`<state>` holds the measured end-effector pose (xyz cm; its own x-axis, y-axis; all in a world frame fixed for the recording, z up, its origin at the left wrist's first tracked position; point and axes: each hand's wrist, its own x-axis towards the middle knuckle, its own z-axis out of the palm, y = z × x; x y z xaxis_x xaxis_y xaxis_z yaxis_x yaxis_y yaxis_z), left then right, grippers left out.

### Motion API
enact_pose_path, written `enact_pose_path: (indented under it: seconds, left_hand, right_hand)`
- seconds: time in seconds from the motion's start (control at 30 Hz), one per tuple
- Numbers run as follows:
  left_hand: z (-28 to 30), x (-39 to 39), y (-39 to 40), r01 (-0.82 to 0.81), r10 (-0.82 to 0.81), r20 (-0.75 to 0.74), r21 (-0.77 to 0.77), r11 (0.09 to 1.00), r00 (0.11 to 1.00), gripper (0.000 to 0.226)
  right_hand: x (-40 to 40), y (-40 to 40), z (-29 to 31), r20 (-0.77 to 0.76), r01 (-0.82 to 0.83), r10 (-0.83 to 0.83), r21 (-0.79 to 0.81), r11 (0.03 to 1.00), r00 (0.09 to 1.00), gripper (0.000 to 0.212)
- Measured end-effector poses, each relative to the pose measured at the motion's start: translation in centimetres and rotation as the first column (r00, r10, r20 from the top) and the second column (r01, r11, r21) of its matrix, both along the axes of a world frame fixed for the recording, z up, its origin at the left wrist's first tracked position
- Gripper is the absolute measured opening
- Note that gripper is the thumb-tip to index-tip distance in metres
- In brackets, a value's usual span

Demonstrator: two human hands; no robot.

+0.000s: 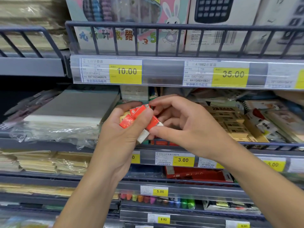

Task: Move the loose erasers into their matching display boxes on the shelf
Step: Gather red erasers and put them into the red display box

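Note:
My left hand (122, 129) grips a bunch of several erasers with red sleeves (137, 111) and white ends, in front of the middle shelf. My right hand (182, 122) meets it from the right and pinches one red-sleeved eraser (153, 123) between thumb and fingers. Behind and to the right, a tan display box (256, 137) holds rows of beige erasers (230, 122). Below my hands, a strip of a red display box (162, 142) shows on the same shelf; the hands hide most of it.
A wire rail (271, 146) fronts the middle shelf. Wrapped paper stacks (65, 116) lie to the left, notebooks and packets (271, 116) to the right. The upper shelf with price tags (125, 74) overhangs. A red box (197, 176) and coloured markers (158, 199) sit on lower shelves.

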<state>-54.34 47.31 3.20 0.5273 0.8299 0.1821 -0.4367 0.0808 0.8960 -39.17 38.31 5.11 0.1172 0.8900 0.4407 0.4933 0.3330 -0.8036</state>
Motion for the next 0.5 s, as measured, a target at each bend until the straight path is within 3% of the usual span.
enact_pose_path:
  seconds: [0.17,0.3,0.4,0.5]
  left_hand:
    - [0.1,-0.6,0.4,0.010,-0.009,-0.008,0.059,0.998,1.000,0.062]
    - [0.1,-1.1,0.8,0.019,-0.018,-0.011,0.061,0.998,1.000,0.060]
    - [0.1,-1.1,1.1,0.005,-0.002,-0.041,0.071,0.997,0.999,0.058]
    - [0.1,-1.1,1.2,-0.018,0.021,-0.047,0.067,0.998,0.999,0.046]
  right_hand:
    - [-0.2,0.3,-0.6,-0.223,-0.011,0.008,-0.012,1.000,0.975,0.038]
    - [-0.1,0.4,-0.7,-0.458,-0.113,0.093,-0.017,0.993,0.884,0.032]
    - [-0.1,0.4,-0.7,-0.506,-0.132,0.111,-0.006,0.991,0.855,0.036]
    - [0.8,0.3,-0.2,-0.510,-0.038,0.021,-0.024,0.999,0.860,0.031]
